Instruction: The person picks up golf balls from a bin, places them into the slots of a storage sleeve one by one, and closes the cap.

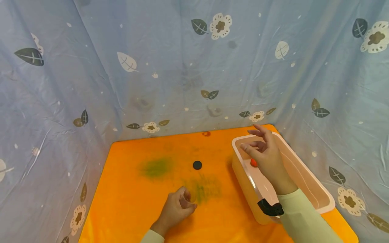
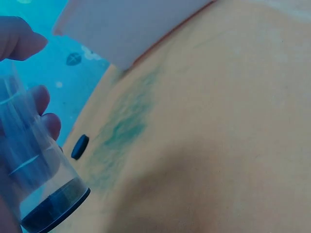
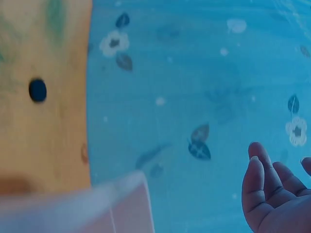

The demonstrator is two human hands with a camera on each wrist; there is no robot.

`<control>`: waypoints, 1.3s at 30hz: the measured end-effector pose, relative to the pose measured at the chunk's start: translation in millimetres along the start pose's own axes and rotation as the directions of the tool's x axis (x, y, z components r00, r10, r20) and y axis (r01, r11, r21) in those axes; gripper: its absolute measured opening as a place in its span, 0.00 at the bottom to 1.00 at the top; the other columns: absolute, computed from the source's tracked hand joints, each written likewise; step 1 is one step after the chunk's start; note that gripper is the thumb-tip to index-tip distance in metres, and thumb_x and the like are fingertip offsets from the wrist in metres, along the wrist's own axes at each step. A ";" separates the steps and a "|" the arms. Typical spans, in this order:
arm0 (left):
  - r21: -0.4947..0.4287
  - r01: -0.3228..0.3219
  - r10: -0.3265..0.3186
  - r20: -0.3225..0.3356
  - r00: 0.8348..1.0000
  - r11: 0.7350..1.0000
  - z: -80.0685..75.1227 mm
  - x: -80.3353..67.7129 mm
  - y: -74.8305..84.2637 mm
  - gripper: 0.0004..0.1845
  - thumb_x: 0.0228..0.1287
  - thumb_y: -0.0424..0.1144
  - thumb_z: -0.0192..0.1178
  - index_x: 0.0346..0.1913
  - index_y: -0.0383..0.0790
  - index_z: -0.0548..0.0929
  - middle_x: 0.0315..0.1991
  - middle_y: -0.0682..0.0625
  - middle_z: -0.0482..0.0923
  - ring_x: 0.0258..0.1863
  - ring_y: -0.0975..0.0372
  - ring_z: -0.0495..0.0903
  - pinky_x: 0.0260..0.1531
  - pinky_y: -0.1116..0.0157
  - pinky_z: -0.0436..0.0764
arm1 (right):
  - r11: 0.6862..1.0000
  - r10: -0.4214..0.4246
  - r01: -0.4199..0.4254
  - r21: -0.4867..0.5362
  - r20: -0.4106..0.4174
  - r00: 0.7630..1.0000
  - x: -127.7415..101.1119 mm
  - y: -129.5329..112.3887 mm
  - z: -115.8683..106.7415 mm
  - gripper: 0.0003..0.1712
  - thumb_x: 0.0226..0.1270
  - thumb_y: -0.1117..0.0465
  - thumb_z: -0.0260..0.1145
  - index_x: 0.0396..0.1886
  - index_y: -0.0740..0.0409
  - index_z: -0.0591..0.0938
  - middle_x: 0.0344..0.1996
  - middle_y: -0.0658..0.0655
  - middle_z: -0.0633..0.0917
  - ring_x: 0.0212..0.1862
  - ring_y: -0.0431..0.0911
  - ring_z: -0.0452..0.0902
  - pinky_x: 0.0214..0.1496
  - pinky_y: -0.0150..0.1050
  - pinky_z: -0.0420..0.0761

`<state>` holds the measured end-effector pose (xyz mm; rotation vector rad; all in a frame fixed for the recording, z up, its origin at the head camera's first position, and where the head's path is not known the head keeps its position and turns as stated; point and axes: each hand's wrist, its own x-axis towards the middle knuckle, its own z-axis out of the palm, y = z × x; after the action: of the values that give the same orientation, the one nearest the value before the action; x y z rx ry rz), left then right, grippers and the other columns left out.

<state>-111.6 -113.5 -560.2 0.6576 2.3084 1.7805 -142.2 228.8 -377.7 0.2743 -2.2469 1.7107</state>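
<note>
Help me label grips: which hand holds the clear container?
The left hand, curled round the clear container; the right hand, by the pink tub, holds nothing visible.

No readable lettering anywhere in this one, not a word, not a number! The clear tube (image 2: 41, 165), black disc (image 1: 197, 165) and pink bin (image 1: 299, 180) show no legible print, and the small reddish mark (image 1: 206, 134) on the orange tabletop (image 1: 130, 199) makes out no letter or sign.
</note>
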 end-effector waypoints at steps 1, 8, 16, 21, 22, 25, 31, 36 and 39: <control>-0.002 0.000 0.000 0.001 1.000 1.000 0.1 -0.6 1.1 0.16 0.67 0.33 0.77 0.42 0.32 0.76 0.30 0.56 0.87 0.34 0.60 0.92 0.35 0.62 0.88 | 1.000 0.004 -0.005 -0.021 -0.008 1.000 4.2 1.9 -3.6 0.46 0.79 0.63 0.73 0.87 0.50 0.60 0.71 0.57 0.72 0.51 0.45 0.85 0.39 0.32 0.84; -0.097 -0.008 0.011 0.026 1.000 0.995 1.8 -4.3 2.6 0.14 0.67 0.26 0.73 0.42 0.36 0.76 0.30 0.52 0.86 0.36 0.47 0.92 0.41 0.61 0.89 | 0.989 0.100 -0.103 -0.108 -0.031 0.994 32.5 31.2 -31.1 0.47 0.79 0.49 0.74 0.88 0.47 0.60 0.72 0.57 0.73 0.54 0.48 0.82 0.45 0.30 0.83; -0.089 0.012 -0.011 0.019 1.000 0.996 2.1 -8.6 3.4 0.13 0.67 0.26 0.73 0.42 0.33 0.76 0.32 0.53 0.87 0.36 0.47 0.92 0.42 0.62 0.89 | 0.969 0.212 -0.209 -0.134 0.008 0.977 48.2 84.2 -53.3 0.44 0.79 0.47 0.73 0.85 0.53 0.64 0.70 0.61 0.74 0.53 0.48 0.83 0.48 0.31 0.83; -0.105 0.023 -0.020 0.024 1.000 0.994 2.0 -9.4 3.9 0.13 0.68 0.26 0.73 0.42 0.38 0.76 0.32 0.50 0.86 0.38 0.48 0.92 0.43 0.61 0.89 | 0.956 0.275 -0.269 -0.118 0.044 0.960 48.9 112.0 -58.7 0.41 0.81 0.48 0.72 0.78 0.66 0.67 0.65 0.68 0.76 0.46 0.40 0.87 0.49 0.33 0.85; -0.103 0.023 -0.020 0.023 1.000 0.994 2.2 -9.6 3.7 0.14 0.68 0.26 0.73 0.42 0.39 0.76 0.34 0.50 0.86 0.38 0.49 0.92 0.43 0.61 0.89 | 0.956 0.280 -0.273 -0.106 0.055 0.959 49.0 116.3 -59.3 0.40 0.81 0.50 0.72 0.78 0.69 0.67 0.65 0.70 0.76 0.45 0.40 0.87 0.49 0.34 0.86; -0.106 0.022 -0.020 0.018 1.000 0.994 3.0 -10.1 2.9 0.14 0.68 0.26 0.73 0.43 0.40 0.76 0.35 0.49 0.85 0.38 0.51 0.92 0.43 0.60 0.89 | 0.953 0.295 -0.288 -0.089 0.079 0.952 49.6 130.1 -62.5 0.39 0.81 0.53 0.72 0.76 0.73 0.66 0.64 0.73 0.76 0.43 0.40 0.87 0.50 0.38 0.87; -0.104 0.023 -0.021 0.016 1.000 0.994 3.8 -9.8 0.3 0.14 0.68 0.28 0.73 0.43 0.38 0.76 0.36 0.49 0.84 0.38 0.51 0.92 0.43 0.60 0.89 | 0.920 0.369 -0.351 -0.177 0.079 0.926 50.4 155.8 -71.3 0.35 0.80 0.50 0.72 0.70 0.70 0.72 0.58 0.69 0.80 0.43 0.55 0.87 0.43 0.43 0.87; -0.122 0.029 -0.027 0.013 1.000 0.992 3.4 -9.5 -1.2 0.14 0.67 0.25 0.72 0.43 0.38 0.76 0.36 0.47 0.83 0.38 0.51 0.92 0.44 0.59 0.89 | 0.901 0.431 -0.409 -0.147 0.178 0.885 43.0 176.5 -75.6 0.39 0.80 0.49 0.72 0.73 0.71 0.68 0.61 0.68 0.80 0.46 0.65 0.87 0.47 0.49 0.88; -0.107 0.039 -0.039 0.007 0.999 0.994 3.5 -10.4 -2.0 0.14 0.67 0.26 0.73 0.43 0.39 0.76 0.36 0.48 0.83 0.37 0.55 0.92 0.43 0.60 0.89 | 0.874 0.485 -0.472 -0.112 0.232 0.843 34.7 187.1 -76.9 0.42 0.81 0.49 0.70 0.78 0.71 0.64 0.67 0.67 0.75 0.48 0.63 0.86 0.50 0.49 0.87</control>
<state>-101.5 -115.3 -564.6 0.5951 2.1891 1.8668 -227.1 354.6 -516.0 -0.1056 -2.7188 1.9416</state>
